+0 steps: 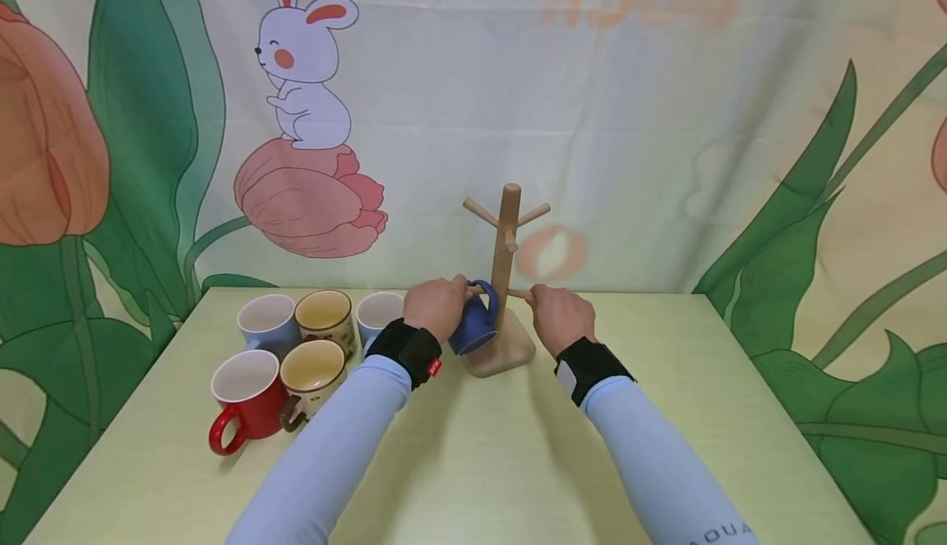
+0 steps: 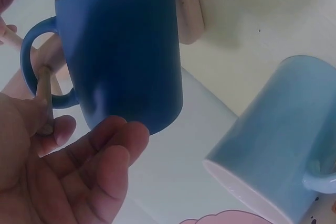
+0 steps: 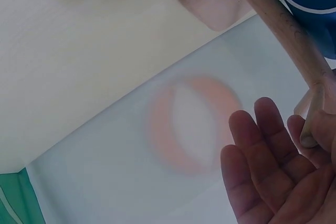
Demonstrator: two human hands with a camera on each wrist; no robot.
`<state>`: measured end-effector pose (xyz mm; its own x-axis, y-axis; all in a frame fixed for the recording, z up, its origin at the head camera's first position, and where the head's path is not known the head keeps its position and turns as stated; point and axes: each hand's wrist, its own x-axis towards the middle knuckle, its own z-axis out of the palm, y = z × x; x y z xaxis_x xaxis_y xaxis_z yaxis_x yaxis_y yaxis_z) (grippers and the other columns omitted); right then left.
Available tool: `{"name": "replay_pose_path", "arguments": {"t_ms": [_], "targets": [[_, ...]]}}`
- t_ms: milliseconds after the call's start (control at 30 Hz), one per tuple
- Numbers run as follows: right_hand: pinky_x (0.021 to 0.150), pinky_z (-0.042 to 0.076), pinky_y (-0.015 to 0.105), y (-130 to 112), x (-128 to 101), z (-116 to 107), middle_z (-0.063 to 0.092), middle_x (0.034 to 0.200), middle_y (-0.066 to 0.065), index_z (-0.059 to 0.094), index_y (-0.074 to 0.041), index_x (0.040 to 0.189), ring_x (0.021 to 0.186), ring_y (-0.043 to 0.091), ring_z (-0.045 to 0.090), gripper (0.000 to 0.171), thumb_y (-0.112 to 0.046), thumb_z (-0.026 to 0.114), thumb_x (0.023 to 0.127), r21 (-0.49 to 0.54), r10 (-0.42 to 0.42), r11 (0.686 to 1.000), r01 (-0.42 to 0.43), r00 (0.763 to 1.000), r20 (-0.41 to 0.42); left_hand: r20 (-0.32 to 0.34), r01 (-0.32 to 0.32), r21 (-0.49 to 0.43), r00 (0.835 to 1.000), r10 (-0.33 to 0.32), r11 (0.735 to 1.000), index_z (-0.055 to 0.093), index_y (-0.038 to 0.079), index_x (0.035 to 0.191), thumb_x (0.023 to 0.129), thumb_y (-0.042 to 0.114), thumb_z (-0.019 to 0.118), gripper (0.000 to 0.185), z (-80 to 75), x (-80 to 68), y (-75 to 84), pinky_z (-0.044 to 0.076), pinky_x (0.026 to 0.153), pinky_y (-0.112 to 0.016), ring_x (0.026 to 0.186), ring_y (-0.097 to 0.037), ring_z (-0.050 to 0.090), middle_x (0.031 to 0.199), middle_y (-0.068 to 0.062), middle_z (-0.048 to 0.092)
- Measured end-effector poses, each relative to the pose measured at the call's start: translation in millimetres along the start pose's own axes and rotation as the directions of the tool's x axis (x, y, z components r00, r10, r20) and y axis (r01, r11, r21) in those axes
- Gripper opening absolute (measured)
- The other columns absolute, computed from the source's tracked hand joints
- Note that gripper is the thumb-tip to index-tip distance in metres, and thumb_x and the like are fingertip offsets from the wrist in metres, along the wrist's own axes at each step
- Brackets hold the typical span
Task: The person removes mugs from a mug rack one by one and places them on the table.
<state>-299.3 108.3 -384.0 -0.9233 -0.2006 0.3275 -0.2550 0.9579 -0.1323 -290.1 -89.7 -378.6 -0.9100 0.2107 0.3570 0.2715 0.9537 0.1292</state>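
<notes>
A wooden mug tree (image 1: 503,261) stands on a flat base at the table's back middle. A dark blue mug (image 1: 473,327) hangs tilted from its lower left peg (image 2: 45,90), which runs through the handle. My left hand (image 1: 435,307) pinches the end of that peg between thumb and forefinger; its other fingers (image 2: 113,156) lie loosely bent close to the mug's lower edge in the left wrist view. On the other side, my right hand (image 1: 564,319) pinches the tip of the lower right peg (image 3: 315,111), its remaining fingers held away from the peg.
Left of the mug tree stand a red mug (image 1: 259,409), two yellow-lined patterned mugs (image 1: 325,393) and two light blue mugs (image 1: 277,335), one partly behind my left hand. The pale table (image 1: 473,471) meets a printed curtain (image 1: 629,159) at the back.
</notes>
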Motion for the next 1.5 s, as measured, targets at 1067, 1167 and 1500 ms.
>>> {"name": "replay_pose_path", "arguments": {"t_ms": [1067,1167,1500], "targets": [[0.047,0.043,0.04,17,21,3,0.059,0.062,0.007,0.06,-0.015,0.089,0.059,0.029,0.061,0.021,-0.031,0.056,0.102,-0.009,0.026,1.0,-0.026,0.997,0.078,-0.049,-0.026,0.037,0.998,0.028,0.999,0.061,0.005,0.087,0.099,0.03,0.062,0.028,1.9,-14.9,25.4,0.052,0.05,-0.038,0.06,-0.025,0.065,0.068,-0.011,0.064],[0.046,0.044,0.04,19,23,4,0.06,0.063,0.007,0.061,-0.015,0.093,0.059,0.029,0.061,0.019,-0.031,0.055,0.103,-0.023,0.026,0.999,-0.024,0.996,0.083,-0.044,-0.026,0.05,0.999,0.028,0.998,0.061,0.005,0.087,0.099,0.031,0.061,0.029,2.3,-14.9,28.7,0.053,0.049,-0.037,0.059,-0.024,0.065,0.068,-0.011,0.064],[0.049,0.048,0.044,20,27,7,0.063,0.066,0.011,0.062,-0.016,0.108,0.062,0.032,0.065,0.017,-0.03,0.054,0.103,-0.044,0.034,0.999,-0.031,0.996,0.079,-0.02,-0.032,0.093,0.999,0.034,0.995,0.065,0.004,0.09,0.099,0.036,0.059,0.033,2.1,-14.9,38.0,0.054,0.052,-0.037,0.063,-0.025,0.068,0.073,-0.01,0.068]]}}
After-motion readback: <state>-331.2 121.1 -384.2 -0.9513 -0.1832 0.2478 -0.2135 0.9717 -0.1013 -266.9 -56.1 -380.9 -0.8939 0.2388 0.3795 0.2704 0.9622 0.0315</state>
